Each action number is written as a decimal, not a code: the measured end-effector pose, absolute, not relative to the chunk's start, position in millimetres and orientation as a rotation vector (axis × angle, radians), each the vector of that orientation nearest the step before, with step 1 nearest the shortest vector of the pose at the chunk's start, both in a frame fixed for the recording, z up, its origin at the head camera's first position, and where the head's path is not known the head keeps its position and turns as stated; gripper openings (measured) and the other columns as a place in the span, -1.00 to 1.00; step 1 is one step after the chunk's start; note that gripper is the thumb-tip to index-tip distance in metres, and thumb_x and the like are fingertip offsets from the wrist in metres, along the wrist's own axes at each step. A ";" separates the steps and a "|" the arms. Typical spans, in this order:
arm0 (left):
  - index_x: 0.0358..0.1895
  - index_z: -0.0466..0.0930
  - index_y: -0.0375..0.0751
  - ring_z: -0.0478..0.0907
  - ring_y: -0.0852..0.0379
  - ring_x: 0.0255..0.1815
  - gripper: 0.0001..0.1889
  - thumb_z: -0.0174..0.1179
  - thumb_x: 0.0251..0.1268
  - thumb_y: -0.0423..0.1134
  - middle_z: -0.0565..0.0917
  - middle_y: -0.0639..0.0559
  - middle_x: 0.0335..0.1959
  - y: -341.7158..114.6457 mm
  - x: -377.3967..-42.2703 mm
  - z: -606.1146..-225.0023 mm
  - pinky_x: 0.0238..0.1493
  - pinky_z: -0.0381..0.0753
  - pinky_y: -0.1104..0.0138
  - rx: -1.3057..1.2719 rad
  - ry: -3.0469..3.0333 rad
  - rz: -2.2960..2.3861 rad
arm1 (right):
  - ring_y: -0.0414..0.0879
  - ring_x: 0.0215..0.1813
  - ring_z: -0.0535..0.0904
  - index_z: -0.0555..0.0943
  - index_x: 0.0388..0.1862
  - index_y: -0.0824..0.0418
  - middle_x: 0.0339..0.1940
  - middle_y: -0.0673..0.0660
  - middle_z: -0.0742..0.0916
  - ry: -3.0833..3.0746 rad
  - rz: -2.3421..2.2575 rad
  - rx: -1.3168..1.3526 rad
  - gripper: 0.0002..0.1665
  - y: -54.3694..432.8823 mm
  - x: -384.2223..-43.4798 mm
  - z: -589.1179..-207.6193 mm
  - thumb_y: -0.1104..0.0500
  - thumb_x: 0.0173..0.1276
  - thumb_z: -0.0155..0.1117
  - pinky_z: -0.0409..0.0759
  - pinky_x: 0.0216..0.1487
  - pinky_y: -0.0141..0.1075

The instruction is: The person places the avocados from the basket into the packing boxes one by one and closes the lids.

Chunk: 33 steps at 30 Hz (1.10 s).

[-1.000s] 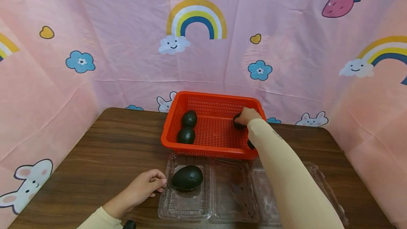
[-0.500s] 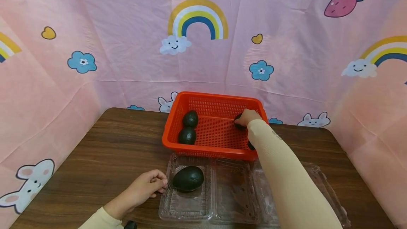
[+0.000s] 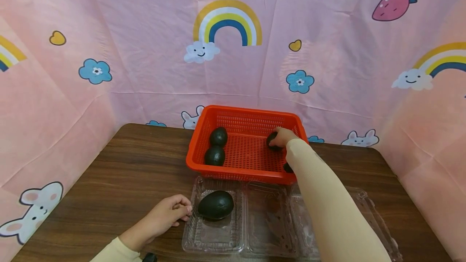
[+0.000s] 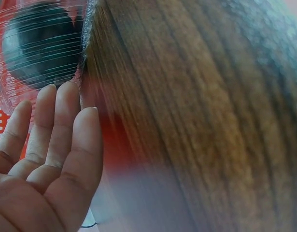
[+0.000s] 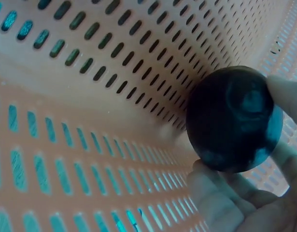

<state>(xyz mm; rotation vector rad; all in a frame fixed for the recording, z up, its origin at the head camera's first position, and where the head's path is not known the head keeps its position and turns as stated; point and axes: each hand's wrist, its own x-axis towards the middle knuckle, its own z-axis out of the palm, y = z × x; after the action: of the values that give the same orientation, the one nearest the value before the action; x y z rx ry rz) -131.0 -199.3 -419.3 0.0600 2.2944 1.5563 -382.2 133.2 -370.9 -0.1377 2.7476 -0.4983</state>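
Note:
Inside the orange-red basket (image 3: 244, 173), at its right end, my right hand (image 3: 283, 137) grips a dark green avocado (image 3: 273, 140). In the right wrist view that avocado (image 5: 233, 121) sits between thumb and fingers, close to the slotted basket wall. My left hand (image 3: 169, 212) rests on the table with loosely bent fingers, its tips at the left edge of a clear plastic container (image 3: 214, 244). One avocado (image 3: 216, 205) lies on its side in this container. The left wrist view shows relaxed fingers (image 4: 85, 140) beside the ribbed plastic, holding nothing.
Two more avocados, one behind (image 3: 218, 137) the other (image 3: 214, 155), sit at the basket's left end. Further clear plastic compartments (image 3: 269, 221) stretch to the right, partly under my right sleeve (image 3: 327, 197). A patterned pink cloth (image 3: 153, 31) encloses the wooden table (image 3: 145, 153).
My right hand has shifted slightly within the basket, and more of the avocado it grips shows now. The left hand stays in place beside the container.

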 end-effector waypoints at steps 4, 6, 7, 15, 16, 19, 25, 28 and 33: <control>-0.09 0.51 -0.39 0.61 0.06 -0.24 -0.75 0.10 0.41 -0.21 0.65 -0.02 -0.28 -199.2 -130.8 -419.0 -0.30 0.57 0.17 0.049 2.301 1.551 | 0.22 0.24 0.44 0.22 0.46 0.28 0.31 0.38 0.46 2.735 -0.506 -0.186 -0.18 137.3 -387.4 -375.7 0.11 0.30 0.30 0.46 0.16 -0.02; -0.09 0.51 -0.39 0.61 0.05 -0.24 -0.75 0.10 0.41 -0.21 0.65 -0.02 -0.28 -199.3 -130.7 -418.8 -0.30 0.58 0.17 0.050 2.301 1.552 | 0.21 0.23 0.44 0.22 0.46 0.26 0.31 0.38 0.46 2.728 -0.525 -0.185 -0.16 138.5 -389.3 -377.4 0.12 0.27 0.32 0.46 0.15 -0.03; -0.09 0.51 -0.39 0.61 0.05 -0.24 -0.75 0.10 0.41 -0.22 0.65 -0.02 -0.28 -199.4 -130.5 -418.6 -0.30 0.58 0.17 0.052 2.301 1.552 | 0.20 0.23 0.44 0.22 0.46 0.26 0.31 0.37 0.46 2.725 -0.538 -0.179 -0.15 138.8 -389.8 -378.0 0.12 0.25 0.33 0.46 0.16 -0.03; -0.10 0.51 -0.40 0.61 0.06 -0.25 -0.75 0.10 0.40 -0.22 0.66 -0.02 -0.28 -199.2 -129.3 -416.7 -0.30 0.58 0.17 0.057 2.285 1.558 | 0.20 0.26 0.41 0.20 0.47 0.26 0.33 0.38 0.44 2.716 -0.605 -0.146 -0.12 140.7 -388.1 -379.4 0.13 0.23 0.38 0.41 0.23 -0.02; -0.10 0.51 -0.40 0.61 0.06 -0.25 -0.75 0.10 0.40 -0.22 0.66 -0.02 -0.28 -199.2 -129.3 -416.6 -0.30 0.57 0.17 0.058 2.284 1.558 | 0.20 0.27 0.41 0.21 0.47 0.26 0.33 0.37 0.44 2.720 -0.608 -0.147 -0.11 141.0 -388.2 -379.8 0.12 0.23 0.38 0.40 0.24 -0.02; -0.10 0.51 -0.40 0.61 0.06 -0.25 -0.75 0.09 0.40 -0.22 0.66 -0.03 -0.28 -199.1 -129.4 -416.6 -0.31 0.57 0.17 0.065 2.288 1.557 | 0.20 0.26 0.41 0.23 0.46 0.26 0.33 0.37 0.44 2.721 -0.617 -0.158 -0.12 141.7 -388.9 -380.8 0.13 0.22 0.39 0.41 0.24 -0.01; -0.11 0.51 -0.40 0.61 0.06 -0.26 -0.76 0.10 0.40 -0.23 0.66 -0.02 -0.29 -199.1 -129.7 -417.0 -0.32 0.56 0.18 0.072 2.297 1.557 | 0.22 0.21 0.43 0.23 0.44 0.31 0.29 0.39 0.45 2.683 -0.617 -0.243 -0.15 141.4 -389.0 -379.2 0.15 0.23 0.34 0.46 0.15 -0.02; -0.11 0.51 -0.40 0.62 0.06 -0.26 -0.75 0.10 0.40 -0.23 0.66 -0.02 -0.29 -199.4 -130.3 -417.4 -0.32 0.57 0.18 0.082 2.297 1.559 | 0.22 0.20 0.43 0.22 0.44 0.32 0.28 0.39 0.45 2.652 -0.624 -0.262 -0.17 141.2 -387.9 -378.7 0.15 0.24 0.31 0.45 0.17 -0.02; -0.12 0.50 -0.41 0.62 0.05 -0.26 -0.76 0.10 0.39 -0.23 0.66 -0.03 -0.29 -199.5 -129.7 -416.7 -0.31 0.57 0.18 0.085 2.291 1.564 | 0.23 0.22 0.43 0.21 0.45 0.33 0.30 0.39 0.44 2.638 -0.628 -0.266 -0.17 140.9 -386.4 -378.0 0.16 0.26 0.31 0.45 0.16 -0.03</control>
<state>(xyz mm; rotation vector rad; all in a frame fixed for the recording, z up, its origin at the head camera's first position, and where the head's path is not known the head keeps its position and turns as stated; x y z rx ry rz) -129.7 -199.5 -416.7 0.0850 2.2913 1.5635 -386.4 140.9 -378.0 -0.2658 2.6380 -0.6279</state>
